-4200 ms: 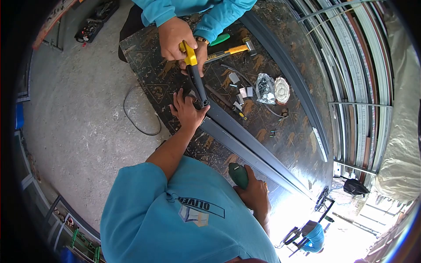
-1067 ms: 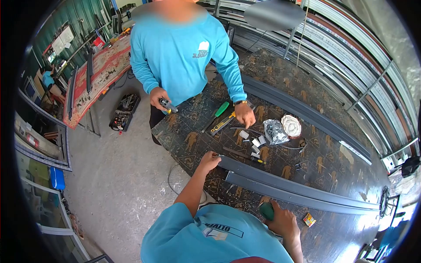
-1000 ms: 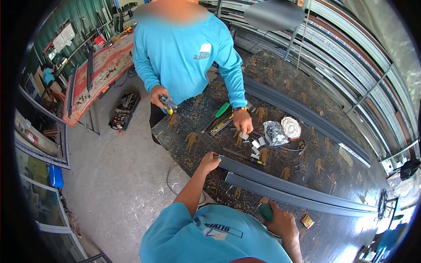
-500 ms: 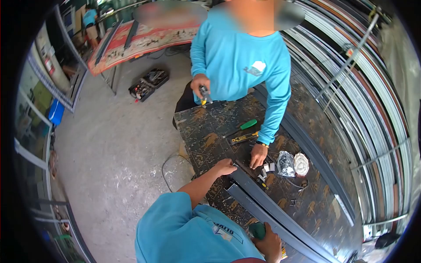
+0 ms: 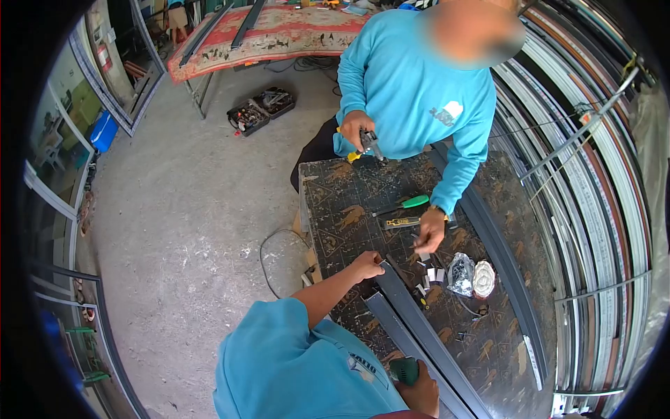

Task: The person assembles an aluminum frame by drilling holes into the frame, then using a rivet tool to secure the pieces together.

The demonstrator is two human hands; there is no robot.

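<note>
My left hand (image 5: 366,266) is closed on the near-left end of a long dark grey metal profile (image 5: 412,307), its thumb and fingers around the end. A second dark profile (image 5: 399,336) lies alongside, closer to my body. Low in the view, my right hand (image 5: 423,392) is wrapped around a green power drill (image 5: 405,370); its front is hidden by my shirt. Several small white pieces (image 5: 435,274) lie beyond the profiles, next to a clear plastic bag (image 5: 460,274) and a white roll (image 5: 484,279).
Across the dark worktable (image 5: 335,216) stands a co-worker holding a black-and-yellow tool (image 5: 367,144). A green-handled screwdriver (image 5: 414,202) and a yellow-labelled tool (image 5: 403,223) lie between us. Another long profile (image 5: 495,241) runs along the right. An open toolbox (image 5: 259,112) sits on the floor.
The co-worker's lower hand has lifted off the tabletop beside the white pieces, and their other hand has turned the tool slightly. My view has shifted; both my hands keep their holds.
</note>
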